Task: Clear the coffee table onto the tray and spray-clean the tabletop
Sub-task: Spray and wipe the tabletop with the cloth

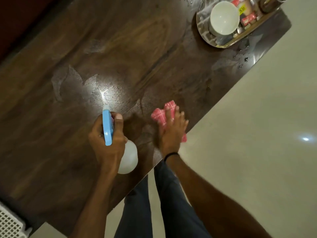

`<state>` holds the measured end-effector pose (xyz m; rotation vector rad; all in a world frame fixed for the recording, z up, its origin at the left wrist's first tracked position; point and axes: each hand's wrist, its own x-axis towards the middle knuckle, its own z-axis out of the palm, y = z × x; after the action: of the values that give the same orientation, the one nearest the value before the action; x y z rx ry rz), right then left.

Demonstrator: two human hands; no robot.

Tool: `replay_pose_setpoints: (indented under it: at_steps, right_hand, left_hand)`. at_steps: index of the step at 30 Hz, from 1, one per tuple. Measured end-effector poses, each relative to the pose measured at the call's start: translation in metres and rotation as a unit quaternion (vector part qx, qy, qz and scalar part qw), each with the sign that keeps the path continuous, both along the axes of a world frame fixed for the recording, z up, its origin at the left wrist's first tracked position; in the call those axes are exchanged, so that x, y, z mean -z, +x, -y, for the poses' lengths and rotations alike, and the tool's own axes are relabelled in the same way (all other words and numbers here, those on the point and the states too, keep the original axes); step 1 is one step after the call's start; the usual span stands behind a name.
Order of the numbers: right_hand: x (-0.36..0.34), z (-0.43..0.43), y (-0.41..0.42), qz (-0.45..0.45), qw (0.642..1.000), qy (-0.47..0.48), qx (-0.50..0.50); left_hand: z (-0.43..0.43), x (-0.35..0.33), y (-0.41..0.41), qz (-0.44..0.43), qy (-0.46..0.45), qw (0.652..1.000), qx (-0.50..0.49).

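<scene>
My left hand (pixel 108 140) grips a spray bottle (pixel 127 157) with a blue trigger head and white body, its nozzle aimed down at the dark wooden tabletop (pixel 120 48). Wet patches of spray shine in front of the nozzle. My right hand (pixel 171 129) presses flat on a red-and-white checked cloth (pixel 162 115) near the table's right edge. At the far right corner stands a metal tray (pixel 205 37) holding a white bowl (pixel 223 17), some packets and other items.
Water drops lie on the table by the tray. A pale glossy floor (pixel 257 134) runs along the table's right side. My legs in dark trousers (pixel 154 203) stand at the near edge. A white lattice basket (pixel 9 224) sits at bottom left.
</scene>
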<state>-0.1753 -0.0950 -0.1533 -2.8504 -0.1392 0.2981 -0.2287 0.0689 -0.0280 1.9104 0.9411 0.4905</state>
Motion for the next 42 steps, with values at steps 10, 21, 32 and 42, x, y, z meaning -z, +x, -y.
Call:
replay_pose_setpoints:
  at_steps: [10,21,32,42]
  right_hand:
    - [0.003,0.024,0.067,0.006,0.998,0.056,-0.022]
    - [0.004,0.035,0.056,-0.020,0.991,0.066,-0.115]
    - [0.006,0.014,0.062,-0.025,0.970,0.072,-0.231]
    - [0.003,0.002,0.042,-0.044,0.944,0.096,-0.312]
  left_hand:
    - [0.033,-0.003,0.022,0.003,0.001,0.999,0.052]
    - [0.071,-0.004,0.046,0.000,0.030,0.997,0.071]
    - [0.072,-0.010,0.052,0.004,0.002,0.998,0.058]
    - [0.050,-0.015,0.038,-0.003,-0.071,0.997,0.013]
